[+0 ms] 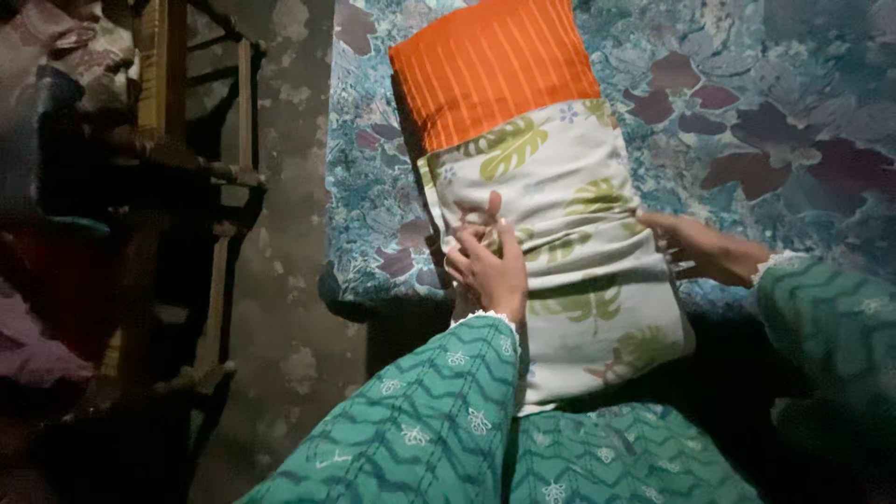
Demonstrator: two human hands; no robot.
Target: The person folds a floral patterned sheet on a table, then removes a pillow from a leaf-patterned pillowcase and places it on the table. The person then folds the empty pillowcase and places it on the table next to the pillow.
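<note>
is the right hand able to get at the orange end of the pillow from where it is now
Probably yes. The right hand grips the leaf-print cover at its right edge, and the orange pillow end lies bare further up the bed, with nothing between them. It would have to let go first.

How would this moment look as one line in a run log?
left hand: gripping pillowcase edge | right hand: gripping opposite edge | orange pillow: half covered | on bed

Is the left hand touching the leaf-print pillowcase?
Touching. The head view shows the left hand gripping a bunched edge of the leaf-print pillowcase, fingers pinching the fabric with no gap visible.
</note>
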